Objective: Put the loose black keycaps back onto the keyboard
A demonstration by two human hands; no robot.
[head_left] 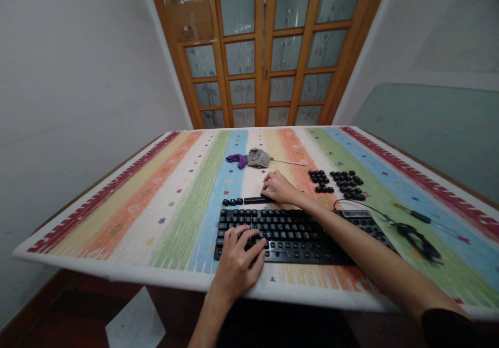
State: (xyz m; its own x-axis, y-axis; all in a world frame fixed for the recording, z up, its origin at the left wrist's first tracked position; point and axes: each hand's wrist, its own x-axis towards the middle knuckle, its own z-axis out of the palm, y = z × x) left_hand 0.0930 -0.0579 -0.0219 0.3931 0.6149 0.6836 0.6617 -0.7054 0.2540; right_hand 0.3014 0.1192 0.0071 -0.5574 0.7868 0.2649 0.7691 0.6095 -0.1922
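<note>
A black keyboard [300,231] lies near the table's front edge, with bare sockets along its lower rows. My left hand [238,257] rests over its left part, fingers spread and bent down onto the keys. Beyond the keyboard, my right hand [281,187] has its fingertips pinched together at a long black space bar keycap [253,200]; the hand covers the bar's right end. Several small loose keycaps [233,202] sit in a row just left of that bar. My right forearm crosses above the keyboard's right side and hides part of it.
Loose keycaps [346,184] are grouped at the right behind the keyboard. A screwdriver [417,215] and a coiled black cable [419,239] lie right of it. Farther back are a grey cloth [258,158], a purple cloth [237,160] and a thin metal rod [288,162].
</note>
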